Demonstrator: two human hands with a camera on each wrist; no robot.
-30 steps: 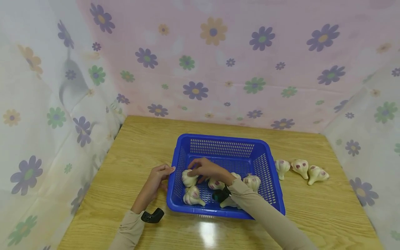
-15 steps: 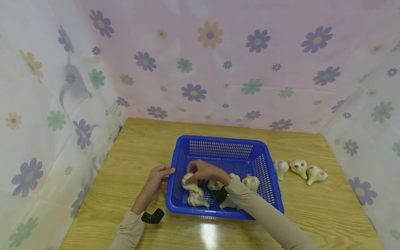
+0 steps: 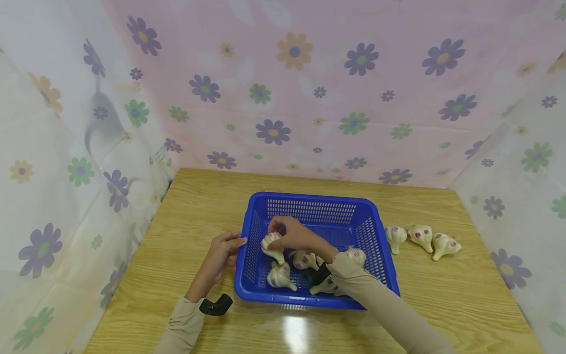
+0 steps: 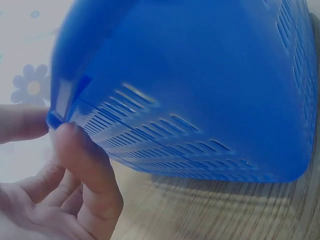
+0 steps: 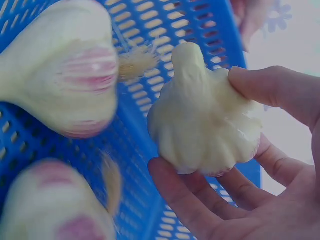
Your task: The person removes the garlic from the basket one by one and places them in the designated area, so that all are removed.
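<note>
A blue perforated plastic basket [image 3: 309, 197] stands on the wooden table. My left hand [image 3: 219, 254] pinches its left rim; the left wrist view has the thumb and a finger at the basket wall [image 4: 200, 65]. Inside the basket's left part, my right hand [image 3: 302, 240] grips a garlic bulb [image 3: 268, 243] between thumb and fingers. Up close in the right wrist view, that garlic bulb [image 5: 200, 130] has its stem pointing up. Below it lies another bulb [image 3: 278, 276]. More bulbs [image 3: 304, 259] lie under and around my right forearm, partly hidden.
Three garlic bulbs [image 3: 421, 237] lie on the wooden table [image 3: 199, 206] just right of the basket. Flower-printed cloth [image 3: 309, 98] hangs behind the table and on both sides. Black wrist devices [image 3: 216, 306] sit on both wrists.
My right hand has closed around the left garlic bulb and raised it a little. The bulb below has shifted slightly to the right. My left hand stays at the rim.
</note>
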